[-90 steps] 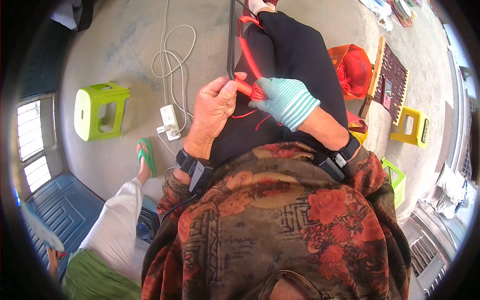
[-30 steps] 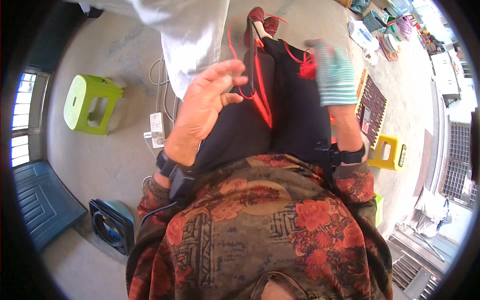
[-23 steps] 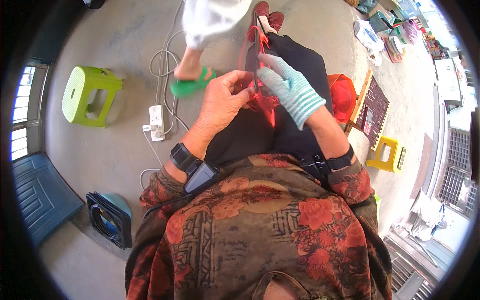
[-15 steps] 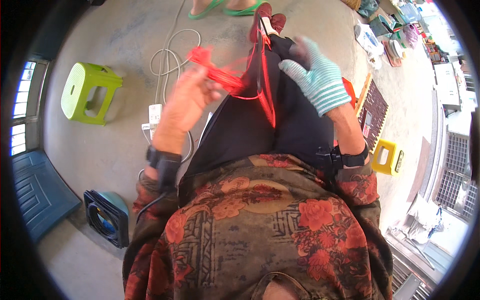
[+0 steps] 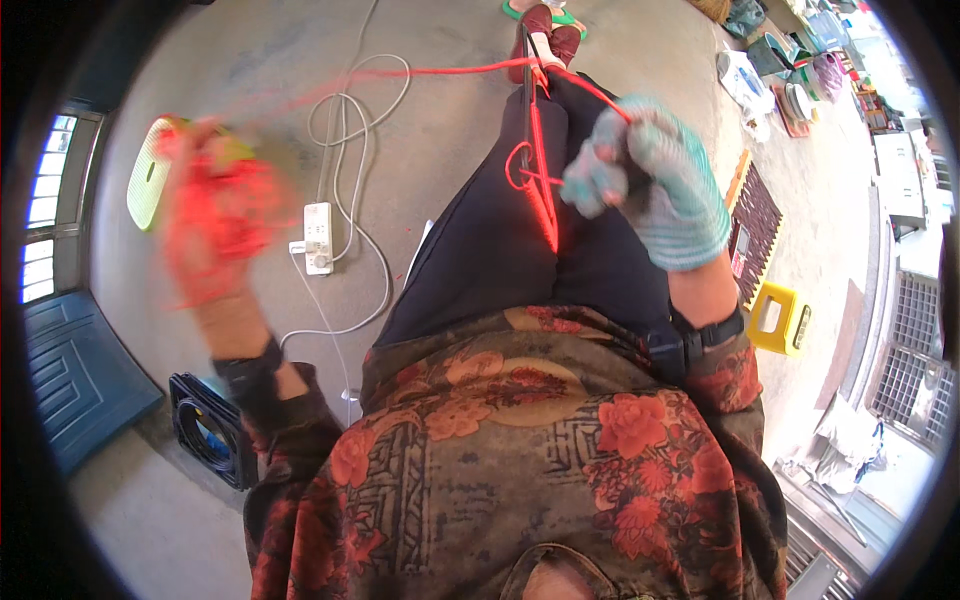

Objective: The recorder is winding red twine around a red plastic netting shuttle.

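Observation:
Far out to the left, over the green stool, my left hand is closed round a loose bundle of red string; both are motion-blurred. From there a red strand runs across to my feet. My right hand, in a striped pale-blue and white glove, is above my right thigh with its fingers curled on the red string. More red strands lie stretched in a narrow loop between my thighs, beside a thin dark rod. A small red loop curls out near the middle.
A white power strip and its looped cable lie on the floor at left. The green stool and a black-framed fan-like thing stand at left; a yellow stool and brown slatted rack at right. Another person's green slippers show ahead.
My left hand has swung far left with the red bundle, drawing a strand out long. My right hand has closed on the string. The other person's green slippers have shifted right, behind my shoes.

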{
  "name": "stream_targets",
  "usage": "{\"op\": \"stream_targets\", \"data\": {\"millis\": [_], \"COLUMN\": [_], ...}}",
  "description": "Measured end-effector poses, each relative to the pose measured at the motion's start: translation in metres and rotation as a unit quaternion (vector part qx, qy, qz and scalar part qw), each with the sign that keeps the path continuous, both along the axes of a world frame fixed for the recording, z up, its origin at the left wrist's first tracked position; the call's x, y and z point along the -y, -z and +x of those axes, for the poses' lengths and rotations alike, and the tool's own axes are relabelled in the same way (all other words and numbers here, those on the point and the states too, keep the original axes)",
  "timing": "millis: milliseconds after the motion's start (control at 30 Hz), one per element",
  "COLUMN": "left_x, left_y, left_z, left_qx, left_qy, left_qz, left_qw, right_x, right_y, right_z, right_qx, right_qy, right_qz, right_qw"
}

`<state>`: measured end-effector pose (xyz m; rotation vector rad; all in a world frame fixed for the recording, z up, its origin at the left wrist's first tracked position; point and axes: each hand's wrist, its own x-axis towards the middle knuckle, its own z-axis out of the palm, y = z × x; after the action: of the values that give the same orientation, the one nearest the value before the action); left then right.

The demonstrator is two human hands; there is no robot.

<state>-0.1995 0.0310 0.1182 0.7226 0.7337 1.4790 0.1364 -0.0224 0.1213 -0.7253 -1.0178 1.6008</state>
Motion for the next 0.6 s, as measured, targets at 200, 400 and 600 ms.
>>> {"op": "stream_targets", "data": {"millis": [200,400,600], "left_x": [0.020,0.035,0.021], "left_y": [0.066,0.069,0.062], "left_z": [0.113,0.156,0.135], "left_qx": [-0.297,-0.508,-0.273], "left_qy": [0.242,0.147,0.177], "left_qz": [-0.051,0.047,-0.019], "left_qw": [0.922,0.847,0.945], "right_x": [0.053,0.084,0.044], "right_y": [0.006,-0.020,-0.025], "right_z": [-0.008,0.000,0.039], "right_qx": [-0.068,-0.036,-0.107], "right_qy": [0.037,-0.001,0.017], "right_qz": [-0.048,-0.059,-0.006], "right_qw": [0.996,0.998,0.994]}}
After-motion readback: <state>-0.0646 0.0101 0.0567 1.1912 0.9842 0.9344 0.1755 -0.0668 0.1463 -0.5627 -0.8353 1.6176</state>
